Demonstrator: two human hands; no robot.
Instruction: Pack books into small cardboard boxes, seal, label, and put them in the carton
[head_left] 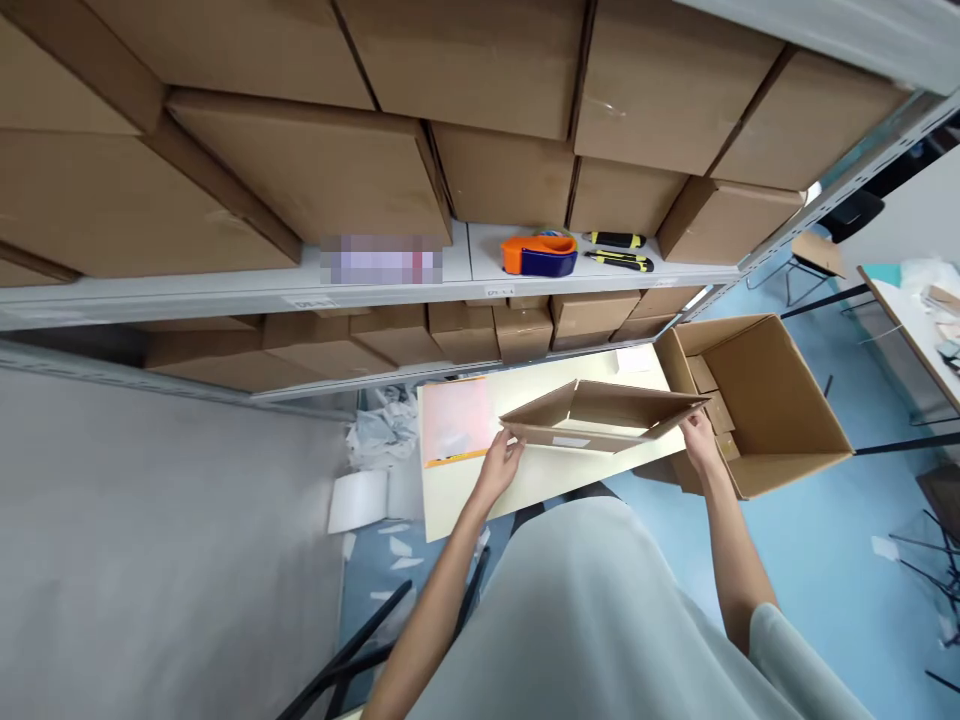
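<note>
Between my two hands is a partly opened cardboard box [600,412], its walls spread into a narrow frame over the pale table [457,500]. My left hand [504,458] pinches the box's left corner. At the opposite corner my right hand [699,438] grips the board. A white label [570,441] shows on the near wall. Left of the box, a pinkish sheet with an orange border [456,420] lies on the table. Just beyond my right hand stands a large open carton [780,390] with several small boxes [712,400] inside.
Above the table, a metal shelf [480,285] holds many brown boxes [510,175]. On its edge lie an orange and blue tape dispenser [538,255] and two yellow-black cutters [619,250]. Crumpled white wrapping [386,430] sits left of the table. Another table [907,310] stands far right.
</note>
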